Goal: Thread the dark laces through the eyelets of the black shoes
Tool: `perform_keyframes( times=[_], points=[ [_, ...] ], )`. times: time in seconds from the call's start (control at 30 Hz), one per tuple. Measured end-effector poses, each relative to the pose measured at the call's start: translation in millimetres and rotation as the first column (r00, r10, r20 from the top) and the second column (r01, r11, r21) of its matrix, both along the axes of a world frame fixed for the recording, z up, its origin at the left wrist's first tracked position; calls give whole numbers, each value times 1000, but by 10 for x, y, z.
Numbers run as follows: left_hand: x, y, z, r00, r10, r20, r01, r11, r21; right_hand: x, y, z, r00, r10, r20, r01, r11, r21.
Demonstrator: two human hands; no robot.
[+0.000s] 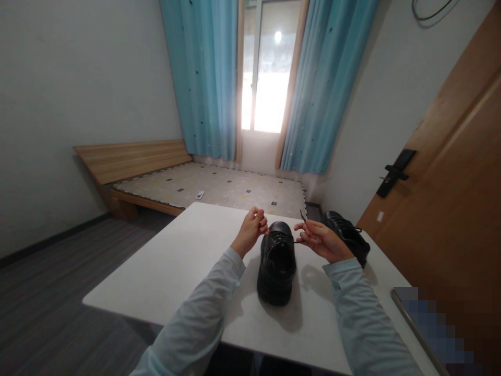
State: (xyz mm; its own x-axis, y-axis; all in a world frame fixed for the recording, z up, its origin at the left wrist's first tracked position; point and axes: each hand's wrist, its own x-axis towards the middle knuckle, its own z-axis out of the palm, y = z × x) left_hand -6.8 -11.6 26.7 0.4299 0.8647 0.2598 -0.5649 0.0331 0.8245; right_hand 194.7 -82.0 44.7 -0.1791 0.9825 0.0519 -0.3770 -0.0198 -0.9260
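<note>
Pale blue sleeves (pixel 203 313) run up from the near edge on both sides, mine, reaching over a white table (pixel 164 271); between them stands a black leather shoe (pixel 276 261), heel toward me and toe pointing far, upright on its thick sole; my left hand (pixel 250 230) sits just left of the shoe's lacing, fingers pinched shut on a lace end that I can barely make out; my right hand (pixel 321 240) is just right of it, fingers closed on the other dark lace (pixel 302 216), whose tip sticks up above my fingertips, the lace running taut back to the shoe's tongue; farther right, near the table's far right corner, a second black shoe (pixel 348 235) rests partly behind my right hand; beyond the table lies a low wooden bed (pixel 203 183) with a patterned mat; farthest off, blue curtains (pixel 207 78) frame a bright window (pixel 270 68); a wooden door (pixel 450 183) fills the right side.
</note>
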Motion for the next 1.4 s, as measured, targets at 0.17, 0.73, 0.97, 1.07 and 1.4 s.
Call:
perform_keyframes(
  times=[0.17, 0.73, 0.97, 1.07, 1.4],
  points=[
    [-14, 60, -67, 996, -24, -89, 26, 999, 23, 20, -3, 0, 991, 65, 118, -63, 998, -17],
    [-40, 105, -127, 968, -71, -240, 59, 997, -55, 119, 62, -114, 961, 188, 200, -161, 976, -144],
    [-51, 86, -129, 940, -74, -332, 105, 992, 76, 100, 44, -118, 965, 128, 231, -115, 991, -68],
    [-77, 27, -61, 895, 36, -444, 96, 958, 270, 68, 43, -94, 970, 49, 237, -49, 999, -7],
    [-140, -130, 172, 671, 405, -621, 283, 633, 720, -76, 123, 17, 644, -341, 685, 103, 926, 363]
  ],
)
